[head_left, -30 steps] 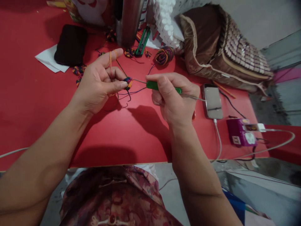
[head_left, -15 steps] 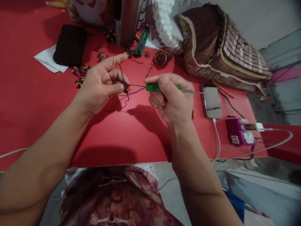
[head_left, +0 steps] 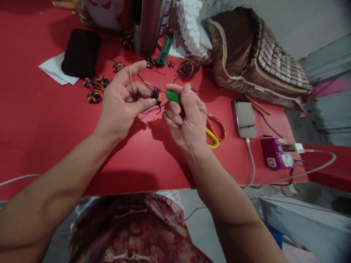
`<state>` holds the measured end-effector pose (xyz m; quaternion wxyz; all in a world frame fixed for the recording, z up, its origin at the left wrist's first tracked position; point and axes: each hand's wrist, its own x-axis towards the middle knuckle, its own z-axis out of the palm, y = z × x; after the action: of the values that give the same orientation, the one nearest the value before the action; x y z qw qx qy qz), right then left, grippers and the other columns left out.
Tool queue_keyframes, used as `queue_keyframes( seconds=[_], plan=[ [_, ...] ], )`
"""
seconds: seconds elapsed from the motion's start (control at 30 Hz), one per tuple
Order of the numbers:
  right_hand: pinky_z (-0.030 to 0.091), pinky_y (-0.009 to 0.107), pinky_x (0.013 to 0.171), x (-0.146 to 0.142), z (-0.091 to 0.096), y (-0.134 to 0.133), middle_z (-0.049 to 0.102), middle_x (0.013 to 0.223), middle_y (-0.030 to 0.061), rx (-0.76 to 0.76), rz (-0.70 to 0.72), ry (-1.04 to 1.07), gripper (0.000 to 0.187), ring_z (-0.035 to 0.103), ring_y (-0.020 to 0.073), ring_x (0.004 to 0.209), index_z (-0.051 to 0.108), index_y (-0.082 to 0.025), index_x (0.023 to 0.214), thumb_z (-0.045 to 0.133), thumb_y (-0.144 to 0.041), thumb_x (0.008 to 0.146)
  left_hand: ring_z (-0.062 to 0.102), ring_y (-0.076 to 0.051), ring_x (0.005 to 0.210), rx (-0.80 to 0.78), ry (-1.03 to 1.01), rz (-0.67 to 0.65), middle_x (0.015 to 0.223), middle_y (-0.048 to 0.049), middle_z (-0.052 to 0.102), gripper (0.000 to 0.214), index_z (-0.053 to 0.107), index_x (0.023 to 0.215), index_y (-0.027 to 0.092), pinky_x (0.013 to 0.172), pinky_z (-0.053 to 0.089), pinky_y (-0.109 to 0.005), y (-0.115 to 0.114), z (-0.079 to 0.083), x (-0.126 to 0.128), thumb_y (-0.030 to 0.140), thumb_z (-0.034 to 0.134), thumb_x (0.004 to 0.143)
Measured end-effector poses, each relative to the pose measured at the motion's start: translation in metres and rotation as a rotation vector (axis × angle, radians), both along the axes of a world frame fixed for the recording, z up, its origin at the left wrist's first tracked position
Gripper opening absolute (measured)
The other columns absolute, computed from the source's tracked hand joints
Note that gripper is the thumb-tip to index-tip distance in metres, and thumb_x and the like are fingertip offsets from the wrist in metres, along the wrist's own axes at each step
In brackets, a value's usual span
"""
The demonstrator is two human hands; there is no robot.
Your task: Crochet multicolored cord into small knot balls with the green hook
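Between thumb and fingers, my left hand pinches a small multicoloured crochet piece. A strand of yarn loops round its raised index finger and runs down to the piece. My right hand is wrapped round the green handle of a crochet hook. The hook's thin metal shaft reaches left, its tip by the yarn just above the piece; whether it has caught the strand I cannot tell. A dark yarn tail hangs below the piece. Behind the hands lies a ball of variegated yarn.
Scissors with red and yellow handles lie partly behind my right hand. A phone on a cable and a purple power adapter are at right. Crocheted pieces, a black case, a green cutter and a metal flask stand around.
My right hand has moved left and turned, uncovering the scissors' handles. The hook's tip has come out past the crochet piece towards the strand. My left hand has shifted slightly right with the piece.
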<state>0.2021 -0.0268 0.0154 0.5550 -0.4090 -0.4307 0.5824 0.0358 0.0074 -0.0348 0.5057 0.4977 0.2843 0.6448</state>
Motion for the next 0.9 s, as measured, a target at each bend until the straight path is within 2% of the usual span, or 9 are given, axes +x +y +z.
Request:
queue_keyframes(
  seconds=[0.07, 0.17, 0.23, 0.33, 0.53, 0.63, 0.73, 0.9],
  plan=[
    [0.024, 0.033, 0.044, 0.001, -0.002, 0.001, 0.032, 0.063, -0.009, 0.016, 0.005, -0.006, 0.05, 0.014, 0.0127, 0.051, 0.076, -0.033, 0.102, 0.074, -0.082, 0.094, 0.076, -0.024, 0.094, -0.035, 0.028, -0.014, 0.094, -0.0005, 0.074, 0.079, 0.077, 0.137, 0.032, 0.081, 0.066, -0.039, 0.0, 0.001, -0.003, 0.034, 0.115, 0.068],
    [0.029, 0.033, 0.044, 0.002, -0.005, 0.001, 0.04, 0.064, -0.0067, 0.016, 0.005, -0.001, 0.047, 0.02, 0.0139, 0.052, 0.08, -0.032, 0.104, 0.079, -0.078, 0.093, 0.078, -0.028, 0.1, -0.115, 0.028, -0.053, 0.099, -0.0019, 0.08, 0.088, 0.074, 0.14, 0.033, 0.083, 0.067, -0.042, -0.001, 0.007, -0.006, 0.037, 0.117, 0.063],
    [0.029, 0.033, 0.044, 0.002, -0.006, 0.0, 0.043, 0.066, -0.0057, 0.003, 0.007, 0.01, 0.043, 0.022, 0.0144, 0.053, 0.081, -0.032, 0.103, 0.082, -0.073, 0.092, 0.078, -0.025, 0.097, -0.143, -0.022, -0.092, 0.1, -0.0009, 0.082, 0.09, 0.075, 0.138, 0.032, 0.085, 0.067, -0.041, -0.003, 0.012, -0.006, 0.037, 0.118, 0.06],
    [0.028, 0.031, 0.044, 0.002, -0.005, -0.001, 0.039, 0.065, -0.0072, -0.003, 0.027, 0.047, 0.038, 0.021, 0.0129, 0.052, 0.081, -0.031, 0.103, 0.085, -0.068, 0.094, 0.075, -0.021, 0.092, -0.174, -0.045, -0.089, 0.092, 0.0018, 0.079, 0.085, 0.075, 0.136, 0.03, 0.086, 0.065, -0.038, -0.005, 0.016, -0.004, 0.031, 0.118, 0.062],
    [0.022, 0.024, 0.042, 0.001, -0.009, 0.004, 0.04, 0.065, -0.0097, -0.043, 0.078, 0.15, 0.038, 0.019, 0.0072, 0.05, 0.08, -0.025, 0.1, 0.089, -0.062, 0.091, 0.066, -0.018, 0.081, -0.172, -0.035, -0.075, 0.081, 0.0045, 0.073, 0.076, 0.079, 0.128, 0.037, 0.074, 0.062, -0.035, 0.002, 0.006, -0.003, 0.013, 0.11, 0.063],
    [0.023, 0.023, 0.042, 0.001, -0.014, 0.007, 0.045, 0.064, -0.0098, -0.063, 0.081, 0.166, 0.036, 0.022, 0.0073, 0.051, 0.081, -0.025, 0.099, 0.094, -0.056, 0.087, 0.065, -0.016, 0.078, -0.201, -0.016, -0.073, 0.084, 0.005, 0.074, 0.076, 0.079, 0.128, 0.034, 0.072, 0.059, -0.034, 0.003, 0.002, -0.003, 0.006, 0.106, 0.062],
    [0.025, 0.022, 0.042, 0.002, -0.017, 0.009, 0.048, 0.064, -0.0097, -0.055, 0.098, 0.203, 0.032, 0.024, 0.0064, 0.05, 0.082, -0.023, 0.101, 0.094, -0.051, 0.088, 0.058, -0.014, 0.069, -0.208, -0.06, -0.041, 0.084, 0.0067, 0.074, 0.071, 0.081, 0.122, 0.038, 0.066, 0.056, -0.032, -0.001, 0.004, 0.0, 0.006, 0.102, 0.062],
    [0.026, 0.02, 0.041, 0.007, -0.023, 0.013, 0.05, 0.061, -0.0103, -0.028, 0.104, 0.203, 0.037, 0.028, 0.0055, 0.049, 0.083, -0.022, 0.104, 0.092, -0.055, 0.091, 0.071, -0.016, 0.08, -0.275, 0.009, -0.021, 0.088, 0.0031, 0.074, 0.074, 0.076, 0.132, 0.03, 0.072, 0.062, -0.029, -0.008, 0.007, 0.004, 0.008, 0.101, 0.066]
  ],
)
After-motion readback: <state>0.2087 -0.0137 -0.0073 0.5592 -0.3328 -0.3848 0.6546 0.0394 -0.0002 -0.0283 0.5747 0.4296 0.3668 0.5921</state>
